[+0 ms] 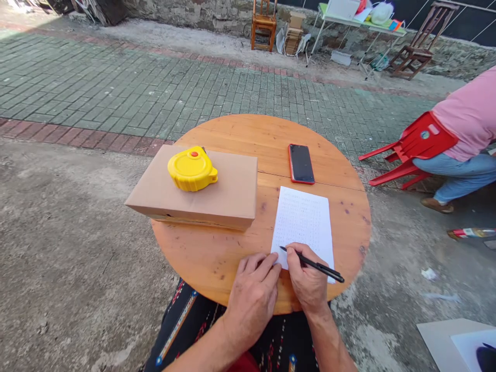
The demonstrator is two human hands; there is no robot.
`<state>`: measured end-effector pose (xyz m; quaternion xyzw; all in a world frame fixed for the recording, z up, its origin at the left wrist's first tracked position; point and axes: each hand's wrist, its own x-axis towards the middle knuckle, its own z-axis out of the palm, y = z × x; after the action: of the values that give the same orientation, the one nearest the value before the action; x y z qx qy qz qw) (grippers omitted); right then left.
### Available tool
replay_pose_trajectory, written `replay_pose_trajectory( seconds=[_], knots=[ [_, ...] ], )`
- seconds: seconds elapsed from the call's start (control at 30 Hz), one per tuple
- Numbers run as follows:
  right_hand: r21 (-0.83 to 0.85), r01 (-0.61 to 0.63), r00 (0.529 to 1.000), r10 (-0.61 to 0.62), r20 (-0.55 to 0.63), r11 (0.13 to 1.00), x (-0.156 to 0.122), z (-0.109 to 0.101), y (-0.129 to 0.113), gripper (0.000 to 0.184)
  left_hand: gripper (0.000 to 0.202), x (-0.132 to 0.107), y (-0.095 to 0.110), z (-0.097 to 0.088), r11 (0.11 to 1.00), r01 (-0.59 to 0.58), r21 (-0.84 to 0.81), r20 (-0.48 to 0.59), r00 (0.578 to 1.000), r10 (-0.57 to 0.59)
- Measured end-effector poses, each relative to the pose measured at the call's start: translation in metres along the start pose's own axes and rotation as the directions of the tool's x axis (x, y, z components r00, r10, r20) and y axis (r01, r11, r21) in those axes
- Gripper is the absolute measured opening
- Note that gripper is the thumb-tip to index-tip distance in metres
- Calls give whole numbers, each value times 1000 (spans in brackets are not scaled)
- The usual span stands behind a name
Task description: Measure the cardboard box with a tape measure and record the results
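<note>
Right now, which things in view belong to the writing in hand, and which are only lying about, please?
In use:
- black pen, in the right hand
- sheet of paper, left hand at its near-left corner
- round table, under the sheet

Apparently only lying about:
- cardboard box
- yellow tape measure, on the box
- phone

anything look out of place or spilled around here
The pen and paper look fine. On the ground to the right of the table, though, a crumpled white scrap and what looks like a bottle lying on its side seem out of place, like dropped litter.
</note>
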<state>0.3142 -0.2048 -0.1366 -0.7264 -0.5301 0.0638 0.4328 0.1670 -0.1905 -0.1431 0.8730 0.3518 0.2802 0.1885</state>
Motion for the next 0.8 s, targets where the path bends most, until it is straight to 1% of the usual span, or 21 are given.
replay_pose_trajectory(
  seconds=[0.13, 0.33, 0.8],
  knots=[
    [23, -17, 1000, 17, -5, 1000, -2, 0, 2, 18, 36, -1, 0, 0, 1000, -5, 25, 40, 999, 4],
    [36, -69, 997, 71, -31, 997, -5, 0, 6, 18, 34, 1, 1, 1, 999, 2, 47, 74, 997, -6],
    [27, -55, 998, 56, -34, 998, -1, 1, 2, 19, 35, 2, 2, -2, 999, -4, 44, 71, 997, 1]
  ],
)
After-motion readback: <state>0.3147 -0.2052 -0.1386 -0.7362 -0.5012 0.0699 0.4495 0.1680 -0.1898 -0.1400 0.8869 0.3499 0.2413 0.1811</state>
